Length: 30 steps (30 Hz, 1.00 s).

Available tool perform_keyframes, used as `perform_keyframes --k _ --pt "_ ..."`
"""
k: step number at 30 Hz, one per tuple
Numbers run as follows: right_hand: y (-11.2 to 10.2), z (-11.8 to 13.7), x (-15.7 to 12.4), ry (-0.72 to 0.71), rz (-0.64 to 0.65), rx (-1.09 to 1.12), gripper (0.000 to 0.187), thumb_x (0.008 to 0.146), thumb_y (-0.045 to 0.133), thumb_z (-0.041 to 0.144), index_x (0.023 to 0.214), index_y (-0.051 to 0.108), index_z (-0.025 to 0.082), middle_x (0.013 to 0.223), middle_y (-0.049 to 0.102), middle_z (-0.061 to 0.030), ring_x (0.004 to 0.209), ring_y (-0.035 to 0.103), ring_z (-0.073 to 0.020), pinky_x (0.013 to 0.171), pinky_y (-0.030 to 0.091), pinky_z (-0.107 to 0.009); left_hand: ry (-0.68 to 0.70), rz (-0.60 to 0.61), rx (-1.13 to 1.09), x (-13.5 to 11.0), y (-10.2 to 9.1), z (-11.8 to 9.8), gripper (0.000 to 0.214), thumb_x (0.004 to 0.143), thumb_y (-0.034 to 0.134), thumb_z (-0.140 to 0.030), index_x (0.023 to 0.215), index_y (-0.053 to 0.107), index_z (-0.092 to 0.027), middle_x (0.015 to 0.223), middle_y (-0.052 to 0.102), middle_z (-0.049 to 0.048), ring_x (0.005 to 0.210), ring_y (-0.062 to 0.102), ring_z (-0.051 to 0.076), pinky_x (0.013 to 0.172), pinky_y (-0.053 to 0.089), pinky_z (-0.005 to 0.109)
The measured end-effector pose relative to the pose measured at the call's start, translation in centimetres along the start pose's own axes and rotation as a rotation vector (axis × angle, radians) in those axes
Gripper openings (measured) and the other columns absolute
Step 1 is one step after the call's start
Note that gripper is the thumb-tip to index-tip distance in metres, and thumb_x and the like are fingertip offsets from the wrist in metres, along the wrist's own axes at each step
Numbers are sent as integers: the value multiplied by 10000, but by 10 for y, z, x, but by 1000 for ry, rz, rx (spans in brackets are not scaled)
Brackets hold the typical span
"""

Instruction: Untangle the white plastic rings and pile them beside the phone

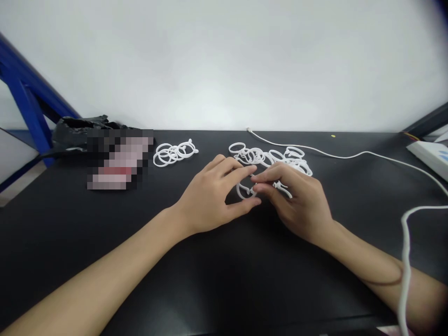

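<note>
My left hand (219, 196) and my right hand (297, 200) meet over the black table (224, 280). Together they pinch one white plastic ring (245, 191): the left thumb and forefinger hold its left side, the right fingers its right end. Just behind the hands lies a loose pile of several white rings (276, 157). A smaller linked cluster of white rings (175, 152) lies apart to the left, out of reach of either hand.
A white cable (350, 156) runs from the table's back edge to the right, and another white cord (406, 261) crosses my right forearm. A black plastic bag (80, 126) and a blurred-out patch sit at the left. A blue frame (24, 88) stands far left, a white device (432, 156) far right.
</note>
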State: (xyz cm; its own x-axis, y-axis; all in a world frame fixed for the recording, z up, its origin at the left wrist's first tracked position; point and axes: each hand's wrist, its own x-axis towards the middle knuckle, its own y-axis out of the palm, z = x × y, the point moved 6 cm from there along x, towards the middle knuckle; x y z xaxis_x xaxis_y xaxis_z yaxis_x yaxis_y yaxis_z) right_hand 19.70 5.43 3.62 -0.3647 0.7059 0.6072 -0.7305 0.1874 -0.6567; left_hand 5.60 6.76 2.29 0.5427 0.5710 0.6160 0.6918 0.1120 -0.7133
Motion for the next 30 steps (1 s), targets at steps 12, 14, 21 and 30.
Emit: perform_keyframes --k 12,14,21,30 --pt "-2 -2 2 63 -28 6 139 878 639 103 833 602 229 809 729 24 701 680 -117 628 536 -223 29 -4 35 -2 1 1 442 892 649 -378 1198 631 -60 1043 667 111 932 547 215 882 515 371" --pt "-2 -2 2 61 -28 -18 136 876 644 105 840 609 231 814 733 25 703 682 -120 628 537 -226 23 3 38 -1 1 1 433 896 642 -381 1185 635 -60 1035 671 110 929 546 216 881 516 376" --pt "-1 -2 2 51 -17 -24 146 888 630 105 831 593 235 804 732 30 690 681 -119 626 537 -235 11 16 35 0 3 0 411 897 638 -400 1157 640 -82 1030 680 104 930 552 217 877 521 381" --pt "-1 -5 1 75 5 -10 108 907 623 179 825 601 246 805 728 7 698 681 -152 626 546 -281 -2 43 16 0 3 -1 354 904 623 -402 1132 640 -132 1025 677 86 939 555 212 877 516 371"
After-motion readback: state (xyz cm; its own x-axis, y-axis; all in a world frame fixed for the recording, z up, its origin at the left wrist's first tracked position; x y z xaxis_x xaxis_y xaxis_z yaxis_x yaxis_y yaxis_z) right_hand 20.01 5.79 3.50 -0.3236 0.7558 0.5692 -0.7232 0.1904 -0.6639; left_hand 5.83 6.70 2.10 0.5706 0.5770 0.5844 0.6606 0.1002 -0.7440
